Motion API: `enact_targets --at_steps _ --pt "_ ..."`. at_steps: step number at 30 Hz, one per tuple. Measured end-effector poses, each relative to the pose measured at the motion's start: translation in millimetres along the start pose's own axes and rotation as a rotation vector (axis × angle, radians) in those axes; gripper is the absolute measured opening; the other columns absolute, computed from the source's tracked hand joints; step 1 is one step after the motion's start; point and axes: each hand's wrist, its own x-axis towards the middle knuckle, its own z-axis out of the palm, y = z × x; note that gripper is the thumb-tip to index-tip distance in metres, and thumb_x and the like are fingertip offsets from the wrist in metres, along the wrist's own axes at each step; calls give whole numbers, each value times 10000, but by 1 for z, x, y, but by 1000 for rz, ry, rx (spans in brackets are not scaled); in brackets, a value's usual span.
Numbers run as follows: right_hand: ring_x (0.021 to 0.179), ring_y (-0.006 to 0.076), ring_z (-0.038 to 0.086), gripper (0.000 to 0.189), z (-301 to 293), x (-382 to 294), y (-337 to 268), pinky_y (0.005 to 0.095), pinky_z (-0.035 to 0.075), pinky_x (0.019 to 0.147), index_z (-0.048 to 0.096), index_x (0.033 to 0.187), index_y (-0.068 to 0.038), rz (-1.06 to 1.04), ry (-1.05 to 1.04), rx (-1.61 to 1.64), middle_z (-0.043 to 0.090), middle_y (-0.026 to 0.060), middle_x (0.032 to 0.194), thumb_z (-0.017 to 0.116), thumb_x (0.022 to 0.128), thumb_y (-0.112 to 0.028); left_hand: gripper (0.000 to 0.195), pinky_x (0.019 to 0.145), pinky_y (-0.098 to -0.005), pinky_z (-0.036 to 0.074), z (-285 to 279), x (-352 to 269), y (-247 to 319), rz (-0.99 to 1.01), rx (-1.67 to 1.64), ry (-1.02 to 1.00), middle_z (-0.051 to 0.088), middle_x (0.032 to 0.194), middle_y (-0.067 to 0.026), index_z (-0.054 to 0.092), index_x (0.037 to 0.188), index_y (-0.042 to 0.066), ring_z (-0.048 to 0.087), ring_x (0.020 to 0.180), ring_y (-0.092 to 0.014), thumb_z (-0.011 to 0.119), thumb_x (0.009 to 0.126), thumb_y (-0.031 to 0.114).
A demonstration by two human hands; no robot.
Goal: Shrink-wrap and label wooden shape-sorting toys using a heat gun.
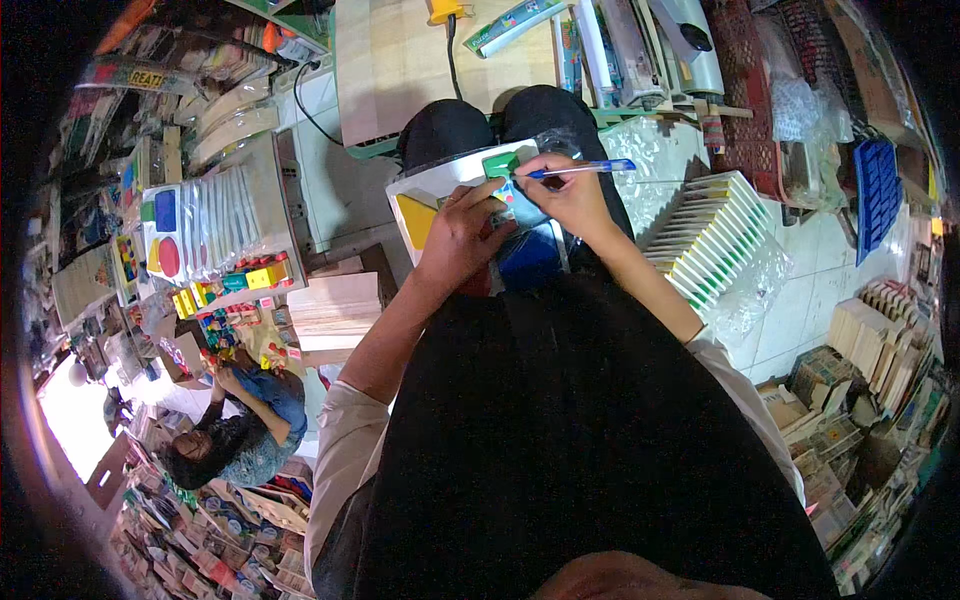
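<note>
A white board [427, 178] with coloured shapes rests across my lap. It shows a yellow triangle [415, 219], a green shape [498, 166] and a dark blue square [531, 259]. My left hand [469, 225] presses down on the board, over a small printed piece [508, 195] that its fingers partly cover. Between the fingers of my right hand [564, 196] is a blue ballpoint pen [589, 168], its tip end near the green shape. Whether the tip touches the surface is too small to tell.
A wooden table [405, 64] stands ahead, bearing a puzzle box [514, 28]. Wrapped shape boards [217, 225] stand to the left, above wooden sheets [334, 311]. Stacked white boards [709, 232] lean on the right floor beside a red crate [742, 112]. Another person [240, 435] sits lower left.
</note>
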Motion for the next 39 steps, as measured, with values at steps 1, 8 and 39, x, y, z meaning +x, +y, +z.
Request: enact_targets --at_steps 1,8,39 --pt "712 64 557 74 -2 1 -3 205 446 630 632 855 0 -1 1 0 624 34 806 611 786 -16 240 750 -375 487 -1 -1 -1 -13 0 -13 584 1092 -120 600 837 10 563 875 -306 723 639 69" --pt "832 142 579 268 -55 14 -16 253 447 747 590 918 -44 -136 -32 -340 617 73 862 714 681 -54 233 777 -369 471 -3 5 1 -2 12 -30 593 1059 -129 600 813 8 561 863 -320 733 637 82" --pt "865 120 560 183 -114 21 33 233 453 765 570 968 -14 -53 797 125 606 71 942 629 801 -62 324 668 -376 475 -29 208 -88 -96 220 3 626 836 -141 631 875 61 607 736 -295 726 651 275"
